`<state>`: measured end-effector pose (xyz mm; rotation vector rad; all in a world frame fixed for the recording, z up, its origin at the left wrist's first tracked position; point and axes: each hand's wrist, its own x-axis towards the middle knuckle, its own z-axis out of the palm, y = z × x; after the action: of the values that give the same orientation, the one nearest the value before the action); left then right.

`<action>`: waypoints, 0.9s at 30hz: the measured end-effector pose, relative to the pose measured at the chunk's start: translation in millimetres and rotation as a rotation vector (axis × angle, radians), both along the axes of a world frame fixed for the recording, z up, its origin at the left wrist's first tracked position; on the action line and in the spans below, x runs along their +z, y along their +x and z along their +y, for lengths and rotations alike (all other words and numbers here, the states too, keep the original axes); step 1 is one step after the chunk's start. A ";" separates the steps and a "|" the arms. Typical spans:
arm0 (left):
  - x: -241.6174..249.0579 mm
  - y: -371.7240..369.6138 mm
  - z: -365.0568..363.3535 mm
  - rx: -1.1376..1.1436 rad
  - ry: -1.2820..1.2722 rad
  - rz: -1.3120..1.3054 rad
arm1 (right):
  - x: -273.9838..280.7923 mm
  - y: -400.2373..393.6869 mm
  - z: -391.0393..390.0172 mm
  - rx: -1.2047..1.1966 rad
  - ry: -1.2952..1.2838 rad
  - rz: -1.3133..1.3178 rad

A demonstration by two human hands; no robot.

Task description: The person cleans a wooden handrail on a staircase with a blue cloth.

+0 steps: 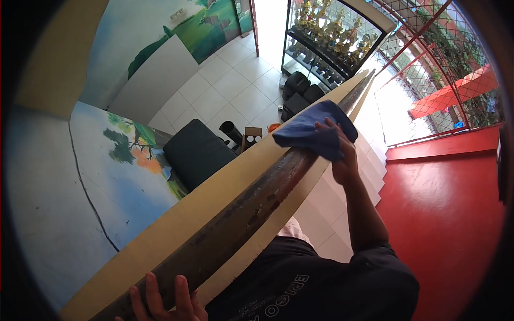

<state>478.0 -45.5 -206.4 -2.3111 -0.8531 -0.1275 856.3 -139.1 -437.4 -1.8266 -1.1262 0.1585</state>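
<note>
A dark brown handrail [230, 224] with worn, chipped patches slopes from the lower left to the upper right. It runs along the top of a cream-coloured low wall [176, 219]. My right hand [345, 155] presses a blue cloth [308, 128] onto the upper part of the rail. The cloth drapes over both sides of the rail and hides the surface beneath. At the lower left, my left hand [160, 302] lies on the rail with its fingers spread. The frame's bottom edge cuts off part of that hand.
Tiled stairs [326, 208] lie right of the wall, beside a red wall [444, 214]. Beyond the rail are a black padded panel [198, 152], a dark cylinder [231, 131] and black bags [300, 91] on the tiled floor. A trophy cabinet [334, 40] and a wire-mesh screen [428, 69] stand farther back.
</note>
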 end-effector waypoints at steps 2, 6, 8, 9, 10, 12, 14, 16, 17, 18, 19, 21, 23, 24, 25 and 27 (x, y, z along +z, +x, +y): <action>-0.4 0.1 0.0 0.004 -0.008 0.009 | -2.2 4.8 -6.4 0.078 0.017 0.009; 2.3 -1.0 -1.0 0.009 -0.020 0.025 | -38.9 99.5 -2.2 -0.186 -0.311 0.310; 3.5 -3.0 -2.3 0.011 -0.016 0.016 | -76.8 148.6 0.8 -0.303 -0.275 0.396; 2.9 -2.9 -3.7 0.016 -0.015 0.010 | -68.3 148.0 8.6 -0.226 -0.342 0.308; 1.8 -2.0 -3.4 0.017 -0.014 0.003 | -53.5 141.0 21.8 -0.153 -0.405 0.220; 1.7 -0.9 -1.3 0.010 -0.021 0.008 | -26.3 107.8 40.0 0.025 -0.560 0.080; 1.9 -1.7 -1.4 0.006 -0.013 0.020 | 15.3 43.6 37.8 0.237 -0.272 0.043; 1.5 -2.2 -0.1 0.000 -0.003 0.021 | 44.8 -10.2 17.8 0.302 0.011 0.155; 0.1 -2.4 0.6 -0.004 0.004 0.012 | 31.8 -32.8 1.7 0.257 0.148 0.106; -1.5 -2.6 0.8 -0.005 0.010 0.002 | 31.8 -57.3 2.2 0.158 0.221 0.019; -2.4 -2.5 1.6 -0.007 0.020 -0.001 | 12.5 -64.1 -5.3 0.109 0.228 -0.111; -3.5 -2.8 2.9 -0.019 0.036 -0.004 | -31.2 -55.5 -18.0 0.013 0.229 -0.316; -4.0 -2.4 2.2 -0.014 0.035 -0.001 | -83.0 -23.3 -27.4 -0.185 0.173 -0.352; -3.1 -2.5 2.4 -0.016 0.036 0.001 | -96.9 -10.5 -24.5 -0.253 0.278 -0.163; -2.1 -1.7 2.7 -0.016 0.032 0.002 | -107.8 3.9 -26.8 -0.321 0.341 0.082; -1.2 0.2 0.5 -0.004 0.020 -0.001 | -118.3 30.4 -29.2 -0.479 0.529 0.469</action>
<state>478.1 -45.0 -207.6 -2.2941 -0.8446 -0.1386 886.6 -168.2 -555.7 -1.4243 -0.3375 0.0006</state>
